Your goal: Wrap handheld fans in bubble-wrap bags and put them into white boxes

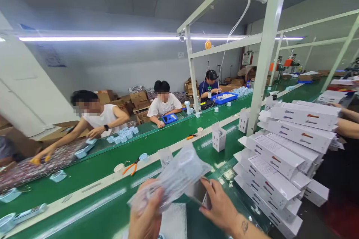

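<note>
In the lower middle of the head view, my left hand is closed around a clear plastic bag with a pale blue plastic part inside. The bag is tilted up to the right, its far end over a small white cardboard box. My right hand grips the edge of that box between thumb and fingers. The bag covers much of the box, so how far its mouth is open cannot be seen. Below my hands, a whitish translucent sheet or bag lies on the green surface.
Stacked printed white boxes lean at right beside a metal post. An open white box stands ahead. Orange-handled pliers and pale blue cups lie along the green belt. Several people work across it; another person's arm shows at right.
</note>
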Action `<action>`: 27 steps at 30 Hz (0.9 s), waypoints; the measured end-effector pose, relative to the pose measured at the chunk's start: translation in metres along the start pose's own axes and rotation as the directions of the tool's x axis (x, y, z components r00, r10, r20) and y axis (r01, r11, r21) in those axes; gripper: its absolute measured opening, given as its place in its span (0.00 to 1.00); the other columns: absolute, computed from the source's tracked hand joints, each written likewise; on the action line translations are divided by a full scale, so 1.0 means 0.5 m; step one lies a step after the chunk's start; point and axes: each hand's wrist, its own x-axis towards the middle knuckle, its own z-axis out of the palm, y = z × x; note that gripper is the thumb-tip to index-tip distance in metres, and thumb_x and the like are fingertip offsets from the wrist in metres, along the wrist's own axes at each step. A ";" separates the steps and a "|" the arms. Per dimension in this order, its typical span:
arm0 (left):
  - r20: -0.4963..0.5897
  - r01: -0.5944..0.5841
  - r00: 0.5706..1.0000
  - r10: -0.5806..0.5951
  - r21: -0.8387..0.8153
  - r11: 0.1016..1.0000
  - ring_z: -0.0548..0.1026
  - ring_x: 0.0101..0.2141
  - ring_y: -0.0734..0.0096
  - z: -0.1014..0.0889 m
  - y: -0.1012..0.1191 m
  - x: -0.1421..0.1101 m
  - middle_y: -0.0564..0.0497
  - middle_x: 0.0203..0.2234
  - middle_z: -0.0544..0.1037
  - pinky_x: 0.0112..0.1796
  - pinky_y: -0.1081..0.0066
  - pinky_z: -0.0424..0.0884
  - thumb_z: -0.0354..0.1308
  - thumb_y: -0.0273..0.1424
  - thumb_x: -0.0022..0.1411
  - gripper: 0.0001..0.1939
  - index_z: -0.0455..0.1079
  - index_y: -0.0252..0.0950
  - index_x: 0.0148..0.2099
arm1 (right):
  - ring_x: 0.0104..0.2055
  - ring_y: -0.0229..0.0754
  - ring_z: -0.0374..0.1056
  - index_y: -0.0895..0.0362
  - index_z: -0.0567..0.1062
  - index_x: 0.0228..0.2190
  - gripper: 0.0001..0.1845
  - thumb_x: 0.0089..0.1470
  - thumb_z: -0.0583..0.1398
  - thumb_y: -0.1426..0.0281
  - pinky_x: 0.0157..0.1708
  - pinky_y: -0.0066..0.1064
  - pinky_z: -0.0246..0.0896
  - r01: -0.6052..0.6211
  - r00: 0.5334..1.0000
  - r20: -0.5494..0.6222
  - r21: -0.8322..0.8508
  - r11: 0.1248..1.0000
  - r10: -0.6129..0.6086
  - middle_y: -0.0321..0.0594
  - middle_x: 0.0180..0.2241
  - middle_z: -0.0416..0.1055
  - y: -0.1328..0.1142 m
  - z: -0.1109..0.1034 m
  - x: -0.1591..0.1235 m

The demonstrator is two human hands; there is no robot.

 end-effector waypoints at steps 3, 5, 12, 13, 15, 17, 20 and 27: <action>0.291 -0.203 0.954 0.066 0.472 0.858 0.76 0.36 0.60 -0.008 -0.048 -0.004 0.47 0.35 0.79 0.39 0.64 0.72 0.64 0.45 0.48 0.19 0.71 0.37 0.37 | 0.58 0.67 0.56 0.35 0.51 0.58 0.49 0.38 0.64 0.70 0.55 0.56 0.56 -0.094 0.995 0.017 0.026 0.995 0.094 0.42 0.54 0.61 0.046 0.118 -0.038; 0.462 -0.348 0.887 -0.009 0.680 0.645 0.75 0.40 0.60 -0.017 -0.060 -0.024 0.46 0.39 0.78 0.44 0.64 0.70 0.57 0.42 0.55 0.15 0.72 0.38 0.39 | 0.59 0.68 0.55 0.42 0.49 0.59 0.50 0.36 0.62 0.73 0.54 0.58 0.56 -0.126 0.992 0.020 0.025 0.992 0.125 0.47 0.56 0.59 0.063 0.141 -0.058; 0.437 -0.463 0.796 -0.420 0.885 0.043 0.75 0.43 0.49 0.090 -0.016 -0.042 0.39 0.39 0.77 0.43 0.54 0.69 0.50 0.23 0.55 0.13 0.69 0.35 0.43 | 0.60 0.61 0.56 0.57 0.56 0.59 0.50 0.31 0.62 0.77 0.58 0.54 0.53 -0.036 0.980 0.196 0.015 0.999 0.032 0.57 0.59 0.58 0.086 0.116 -0.105; 0.439 -0.483 0.774 -0.456 0.875 0.023 0.75 0.43 0.46 0.109 -0.025 -0.037 0.37 0.39 0.77 0.43 0.52 0.69 0.51 0.22 0.54 0.13 0.71 0.33 0.42 | 0.61 0.62 0.55 0.58 0.58 0.58 0.49 0.31 0.62 0.77 0.59 0.54 0.52 -0.018 0.969 0.246 0.011 1.000 0.015 0.58 0.60 0.57 0.092 0.116 -0.111; 0.476 -0.518 0.723 -0.500 0.853 0.063 0.75 0.44 0.47 0.133 -0.054 -0.033 0.36 0.41 0.76 0.45 0.54 0.69 0.54 0.21 0.51 0.15 0.72 0.33 0.42 | 0.62 0.64 0.53 0.59 0.59 0.58 0.48 0.31 0.63 0.76 0.59 0.55 0.51 -0.025 0.958 0.286 0.008 1.000 0.021 0.60 0.60 0.56 0.110 0.117 -0.126; 0.525 -0.530 0.697 -0.488 0.836 0.142 0.71 0.50 0.55 0.143 -0.088 -0.043 0.40 0.49 0.73 0.50 0.63 0.67 0.57 0.22 0.49 0.22 0.69 0.37 0.49 | 0.62 0.66 0.52 0.62 0.58 0.58 0.47 0.33 0.63 0.74 0.59 0.56 0.51 -0.064 0.968 0.245 0.032 0.997 0.054 0.64 0.60 0.56 0.132 0.112 -0.143; 0.527 -0.509 0.745 -0.409 0.845 0.162 0.66 0.55 0.59 0.146 -0.125 -0.078 0.42 0.54 0.68 0.54 0.64 0.63 0.54 0.23 0.53 0.26 0.63 0.37 0.56 | 0.62 0.63 0.54 0.60 0.54 0.58 0.43 0.40 0.62 0.71 0.57 0.55 0.54 -0.061 0.987 0.154 0.144 0.988 0.039 0.65 0.60 0.54 0.155 0.084 -0.157; 0.518 -0.571 0.686 -0.510 0.819 0.064 0.74 0.47 0.49 0.167 -0.202 -0.106 0.36 0.47 0.76 0.54 0.44 0.56 0.52 0.28 0.61 0.15 0.70 0.30 0.49 | 0.66 0.62 0.45 0.58 0.45 0.63 0.67 0.26 0.72 0.67 0.63 0.52 0.42 -0.118 0.870 0.489 0.322 0.939 -0.058 0.59 0.65 0.46 0.113 -0.024 -0.042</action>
